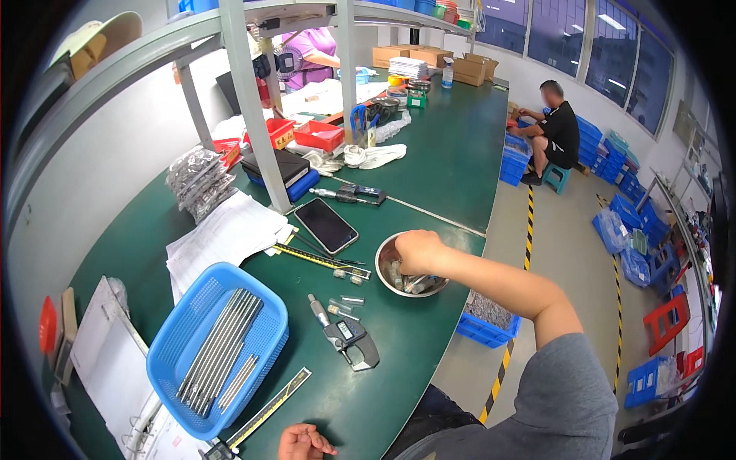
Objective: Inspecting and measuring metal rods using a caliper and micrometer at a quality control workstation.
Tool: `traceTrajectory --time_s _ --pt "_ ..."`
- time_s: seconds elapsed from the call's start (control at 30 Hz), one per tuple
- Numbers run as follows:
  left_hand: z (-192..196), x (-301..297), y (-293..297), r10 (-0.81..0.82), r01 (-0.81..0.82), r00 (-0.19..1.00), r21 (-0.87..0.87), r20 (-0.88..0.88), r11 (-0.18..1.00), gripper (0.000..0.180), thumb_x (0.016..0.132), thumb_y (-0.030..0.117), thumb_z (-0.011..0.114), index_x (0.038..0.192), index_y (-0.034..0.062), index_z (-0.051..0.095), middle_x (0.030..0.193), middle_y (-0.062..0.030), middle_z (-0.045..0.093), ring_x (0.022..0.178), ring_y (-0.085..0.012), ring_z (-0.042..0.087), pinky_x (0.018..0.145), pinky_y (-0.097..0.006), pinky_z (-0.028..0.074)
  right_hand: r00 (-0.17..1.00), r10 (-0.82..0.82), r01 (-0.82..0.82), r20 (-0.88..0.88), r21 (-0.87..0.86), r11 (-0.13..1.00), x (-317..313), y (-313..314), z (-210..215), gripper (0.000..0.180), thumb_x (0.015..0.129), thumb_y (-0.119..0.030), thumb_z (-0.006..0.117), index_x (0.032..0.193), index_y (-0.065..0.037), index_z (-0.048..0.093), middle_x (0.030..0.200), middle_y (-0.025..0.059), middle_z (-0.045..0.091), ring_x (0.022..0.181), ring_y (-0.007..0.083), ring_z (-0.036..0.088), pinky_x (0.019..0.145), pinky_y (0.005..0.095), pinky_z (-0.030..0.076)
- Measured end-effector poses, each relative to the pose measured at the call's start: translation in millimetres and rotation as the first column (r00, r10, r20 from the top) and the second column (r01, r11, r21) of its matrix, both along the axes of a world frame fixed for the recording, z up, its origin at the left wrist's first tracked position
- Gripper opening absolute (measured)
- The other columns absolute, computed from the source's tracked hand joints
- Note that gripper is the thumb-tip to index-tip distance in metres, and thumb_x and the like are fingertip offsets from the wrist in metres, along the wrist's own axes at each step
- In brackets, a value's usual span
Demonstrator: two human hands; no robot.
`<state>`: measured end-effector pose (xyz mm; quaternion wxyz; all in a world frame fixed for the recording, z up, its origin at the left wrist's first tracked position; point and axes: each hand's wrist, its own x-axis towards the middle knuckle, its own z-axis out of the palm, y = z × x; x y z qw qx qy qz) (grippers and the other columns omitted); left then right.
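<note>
Inside the metal bowl point(379, 262) on the green counter point(452, 199), in the head view, small pieces point(418, 285) are left, while a few small cylinders point(353, 300) are laid out near the micrometer point(351, 339); the work is judged partway along. The right arm is bent, and the right hand point(418, 251) is lowered into the bowl, its grip hidden, so unknown. The left hand point(305, 443) is loosely curled, nothing seen held.
</note>
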<state>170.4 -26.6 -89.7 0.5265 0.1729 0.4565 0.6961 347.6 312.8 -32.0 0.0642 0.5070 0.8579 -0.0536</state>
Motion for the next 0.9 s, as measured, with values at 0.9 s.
traceTrajectory --time_s 0.9 --pt "9 -4 15 0.226 -0.223 0.954 0.039 -0.197 0.974 0.012 0.082 0.004 0.056 0.092 -0.0002 0.053 0.056 0.0047 0.041 0.047 -0.002 0.037 0.043 -0.017 0.03 0.491 -0.595 -0.715 -0.636 -0.684 0.141 -111 -182 -34 0.009 0.08 -0.006 0.057 0.088 -0.002 0.055 0.081 0.0021 0.058 0.058 0.0022 0.046 0.045 0.0156 0.029"
